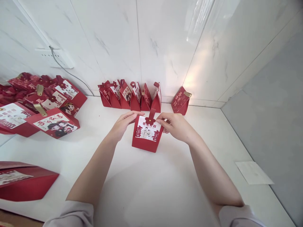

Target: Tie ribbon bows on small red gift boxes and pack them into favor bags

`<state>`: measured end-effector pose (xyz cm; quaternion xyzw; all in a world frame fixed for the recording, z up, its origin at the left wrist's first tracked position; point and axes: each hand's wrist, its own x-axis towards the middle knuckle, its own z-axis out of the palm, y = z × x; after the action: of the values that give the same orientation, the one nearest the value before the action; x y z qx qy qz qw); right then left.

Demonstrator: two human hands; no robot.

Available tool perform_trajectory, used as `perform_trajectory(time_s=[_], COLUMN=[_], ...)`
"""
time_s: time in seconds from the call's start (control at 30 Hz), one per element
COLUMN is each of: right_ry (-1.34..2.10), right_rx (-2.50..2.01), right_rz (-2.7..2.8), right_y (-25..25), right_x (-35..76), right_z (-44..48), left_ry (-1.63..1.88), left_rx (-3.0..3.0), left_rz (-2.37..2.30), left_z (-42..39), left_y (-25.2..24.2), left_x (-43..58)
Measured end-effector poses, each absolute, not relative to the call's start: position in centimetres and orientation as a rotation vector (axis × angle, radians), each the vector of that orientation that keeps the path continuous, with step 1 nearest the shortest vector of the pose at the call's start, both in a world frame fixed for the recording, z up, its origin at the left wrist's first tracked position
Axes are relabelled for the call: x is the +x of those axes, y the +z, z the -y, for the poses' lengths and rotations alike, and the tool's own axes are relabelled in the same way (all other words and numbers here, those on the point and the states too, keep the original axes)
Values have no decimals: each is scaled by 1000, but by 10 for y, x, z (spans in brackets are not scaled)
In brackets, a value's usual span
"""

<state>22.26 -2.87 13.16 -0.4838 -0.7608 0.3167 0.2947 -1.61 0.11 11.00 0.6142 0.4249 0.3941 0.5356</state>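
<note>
A small red gift box (pixel 147 135) with a white picture label and a red flower clasp stands on the white table (pixel 151 183) in front of me. My left hand (pixel 123 124) pinches its top left edge. My right hand (pixel 176 126) pinches its top right edge beside the clasp. Both hands' fingers are closed on the box top.
A row of several closed red gift boxes (pixel 131 94) lines the marble wall, with one more box (pixel 181 101) lying to the right. A pile of larger red boxes (pixel 42 104) sits at the left, another red box (pixel 23 183) lies near left, and a white paper (pixel 254 172) lies at the right.
</note>
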Motion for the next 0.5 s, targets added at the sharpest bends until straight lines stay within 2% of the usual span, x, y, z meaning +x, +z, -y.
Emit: perform_trajectory(time_s=[0.1,0.2,0.5], right_ry=[870,740,689], right_rx=[-1249,-1298,-1311], right_rz=[2091,2158,2165], right_y=[129,130,132], right_x=[222,222,222], right_z=[28,30,30], left_ry=[887,823,846], left_rx=[1572,1634,1842], left_rz=[-1057,-1086,-1161], left_z=[1,1,0], left_y=[113,114,114], left_x=[-19,-23,-26])
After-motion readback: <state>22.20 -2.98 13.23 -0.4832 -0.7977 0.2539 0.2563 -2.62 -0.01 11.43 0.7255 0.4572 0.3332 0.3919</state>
